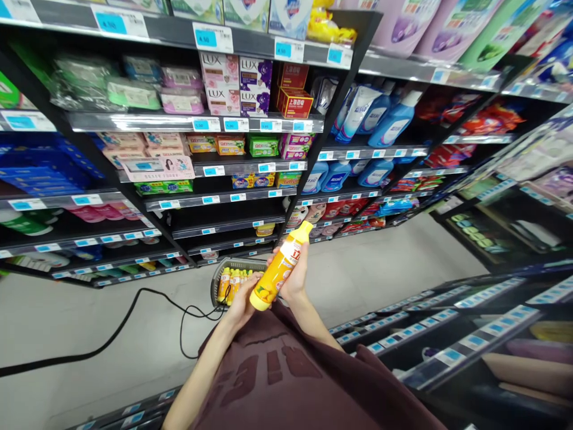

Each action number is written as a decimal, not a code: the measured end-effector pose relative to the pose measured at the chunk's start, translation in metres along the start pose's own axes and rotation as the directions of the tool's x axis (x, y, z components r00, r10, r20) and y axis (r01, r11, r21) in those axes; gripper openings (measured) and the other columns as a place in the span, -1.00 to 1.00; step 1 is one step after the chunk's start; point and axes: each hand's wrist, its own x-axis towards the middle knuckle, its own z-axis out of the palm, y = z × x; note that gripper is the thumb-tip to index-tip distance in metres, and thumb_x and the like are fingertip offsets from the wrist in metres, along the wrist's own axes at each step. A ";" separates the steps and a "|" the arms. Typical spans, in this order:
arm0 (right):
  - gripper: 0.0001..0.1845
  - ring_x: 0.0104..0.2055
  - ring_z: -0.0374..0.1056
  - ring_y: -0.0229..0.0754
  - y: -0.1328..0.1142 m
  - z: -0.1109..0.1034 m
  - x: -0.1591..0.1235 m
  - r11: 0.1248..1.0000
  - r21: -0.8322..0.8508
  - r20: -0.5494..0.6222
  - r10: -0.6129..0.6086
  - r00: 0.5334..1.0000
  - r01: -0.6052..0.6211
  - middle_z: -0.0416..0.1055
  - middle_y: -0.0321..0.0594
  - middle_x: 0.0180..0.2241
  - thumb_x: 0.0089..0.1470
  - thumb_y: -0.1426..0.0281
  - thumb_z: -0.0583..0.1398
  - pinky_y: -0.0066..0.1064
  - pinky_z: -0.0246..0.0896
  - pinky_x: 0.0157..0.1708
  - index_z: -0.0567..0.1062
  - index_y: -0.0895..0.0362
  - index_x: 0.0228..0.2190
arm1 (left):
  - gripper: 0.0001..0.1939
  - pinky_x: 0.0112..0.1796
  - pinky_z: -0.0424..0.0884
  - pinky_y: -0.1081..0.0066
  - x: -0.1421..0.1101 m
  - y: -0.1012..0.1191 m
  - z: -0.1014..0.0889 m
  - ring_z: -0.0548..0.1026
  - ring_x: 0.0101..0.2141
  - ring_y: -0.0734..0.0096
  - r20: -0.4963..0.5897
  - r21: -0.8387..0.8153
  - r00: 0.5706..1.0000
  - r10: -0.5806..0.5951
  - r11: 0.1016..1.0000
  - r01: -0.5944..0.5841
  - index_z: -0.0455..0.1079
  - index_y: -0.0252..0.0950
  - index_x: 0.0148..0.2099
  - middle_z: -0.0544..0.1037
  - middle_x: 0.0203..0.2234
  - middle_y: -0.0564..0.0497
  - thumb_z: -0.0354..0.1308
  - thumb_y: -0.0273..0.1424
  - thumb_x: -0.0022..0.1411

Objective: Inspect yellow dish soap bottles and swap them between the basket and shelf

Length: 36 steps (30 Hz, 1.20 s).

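Note:
A yellow plastic bottle [278, 270] with a yellow cap and a white-and-orange label is tilted in front of my body, its cap end pointing up and right. My right hand [297, 276] is wrapped round its right side. Near the bottle's base, my left hand [245, 297] grips its lower left side, with some fingers hidden behind it. Below, on the floor, a grey basket [216, 276] holds several similar yellow bottles [233, 284]; my left arm and the held bottle cover part of it.
Ahead stands a black shelf unit [197, 122] with boxed soaps and price tags. Blue bottles [338, 177] line the shelves to its right. A black cable [128, 316] runs across the grey floor [134, 346] to the basket. More shelving [452, 352] is close on my right.

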 end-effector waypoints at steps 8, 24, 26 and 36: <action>-0.41 -0.60 0.40 -0.23 -0.004 0.000 -0.001 0.999 0.040 0.079 0.012 0.997 -0.016 0.46 -0.36 -0.53 0.12 -0.21 0.03 -0.40 0.36 -0.55 0.42 0.05 -0.28 | -0.60 -0.41 0.55 0.34 -0.001 -0.006 -0.015 0.60 -0.40 0.28 0.147 0.071 0.989 0.033 0.997 -0.044 0.28 -0.24 -0.03 0.53 -0.18 -0.05 0.30 -0.27 0.14; -0.37 -0.61 0.38 -0.22 -0.008 0.002 -0.002 0.982 0.099 0.102 0.152 0.983 -0.162 0.45 -0.32 -0.53 0.10 -0.24 0.04 -0.39 0.37 -0.59 0.44 0.07 -0.29 | -0.40 -0.31 0.54 0.29 -0.002 -0.006 -0.027 0.60 -0.24 0.17 0.316 0.098 0.947 0.061 0.991 -0.096 0.20 -0.16 0.15 0.44 0.03 -0.10 0.27 -0.29 0.07; -0.37 -0.61 0.39 -0.21 -0.008 0.001 -0.002 0.981 0.094 0.103 0.162 0.981 -0.172 0.45 -0.32 -0.53 0.09 -0.24 0.04 -0.40 0.36 -0.60 0.44 0.06 -0.29 | -0.40 -0.29 0.54 0.27 -0.004 -0.004 -0.026 0.60 -0.23 0.17 0.319 0.128 0.947 0.047 0.988 -0.092 0.19 -0.15 0.16 0.42 0.05 -0.11 0.26 -0.29 0.09; -0.38 -0.61 0.38 -0.21 -0.010 0.003 -0.002 0.980 0.097 0.101 0.163 0.981 -0.173 0.44 -0.32 -0.54 0.10 -0.23 0.03 -0.39 0.35 -0.61 0.44 0.06 -0.31 | -0.44 -0.18 0.47 0.27 -0.005 -0.006 -0.020 0.54 -0.13 0.15 0.272 0.195 0.954 0.130 0.963 -0.186 0.26 -0.16 0.10 0.42 0.04 -0.09 0.28 -0.20 0.06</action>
